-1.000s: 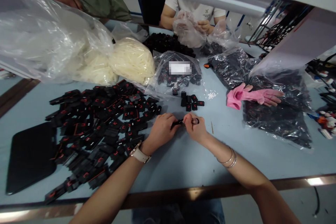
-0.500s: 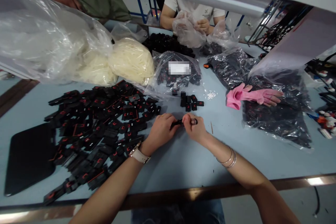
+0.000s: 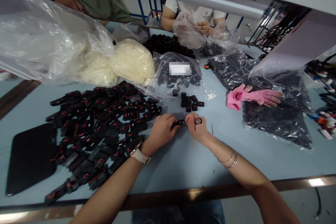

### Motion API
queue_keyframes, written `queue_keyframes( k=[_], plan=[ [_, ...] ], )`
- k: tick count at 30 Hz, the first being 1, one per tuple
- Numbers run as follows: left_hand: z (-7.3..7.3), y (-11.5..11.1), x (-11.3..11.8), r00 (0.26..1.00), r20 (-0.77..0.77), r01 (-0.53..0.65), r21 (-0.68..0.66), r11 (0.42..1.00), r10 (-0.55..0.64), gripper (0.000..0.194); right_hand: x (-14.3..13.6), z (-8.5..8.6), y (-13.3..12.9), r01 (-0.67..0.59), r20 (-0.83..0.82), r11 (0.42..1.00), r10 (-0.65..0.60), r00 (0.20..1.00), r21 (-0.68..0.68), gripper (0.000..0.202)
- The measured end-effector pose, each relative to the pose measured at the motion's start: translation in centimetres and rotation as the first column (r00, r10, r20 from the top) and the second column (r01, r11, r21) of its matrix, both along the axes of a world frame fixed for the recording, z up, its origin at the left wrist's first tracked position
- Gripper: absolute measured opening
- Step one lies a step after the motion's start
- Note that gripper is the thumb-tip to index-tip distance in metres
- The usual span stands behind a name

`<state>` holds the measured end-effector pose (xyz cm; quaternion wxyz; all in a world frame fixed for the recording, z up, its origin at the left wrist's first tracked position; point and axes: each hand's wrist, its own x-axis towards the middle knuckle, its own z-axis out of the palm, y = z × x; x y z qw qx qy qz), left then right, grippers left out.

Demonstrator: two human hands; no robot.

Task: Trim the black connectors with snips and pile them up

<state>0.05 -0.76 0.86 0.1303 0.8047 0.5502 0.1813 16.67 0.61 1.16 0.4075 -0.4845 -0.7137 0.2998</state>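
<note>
My left hand pinches a small black part above the middle of the table. Facing it, my right hand is closed round a slim dark tool with a shiny, clear-looking body, whose tip meets the black part. Just beyond my hands lies a small group of black connectors with red marks. Left of my left hand spreads a large pile of black connectors, also marked red. Tiny white pieces are scattered behind my right hand.
Bags of cream-coloured parts and black parts line the back. Pink gloves lie on dark bags at right. A black tray is at left. Across the table, a person's hands hold a clear bag.
My right hand has moved slightly to the right, away from my left hand, and more of the tool's front shows between them. My left hand has barely moved.
</note>
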Motion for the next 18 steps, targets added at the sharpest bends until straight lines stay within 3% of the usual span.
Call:
queue_keyframes(
  k=[10, 18],
  plan=[
    [0.14, -0.05, 0.08, 1.0, -0.003, -0.005, -0.027, 1.0, 0.005, 0.007, -0.11, 0.92, 0.2, -0.042, 0.187, 0.993, 0.02, 0.982, 0.111, 0.033],
    [0.1, 0.03, 0.07, 1.0, 0.007, -0.004, -0.023, 1.0, 0.004, 0.009, 0.27, 0.61, -0.02, -0.041, 0.1, 0.993, 0.03, 0.995, 0.111, 0.035]
  ],
)
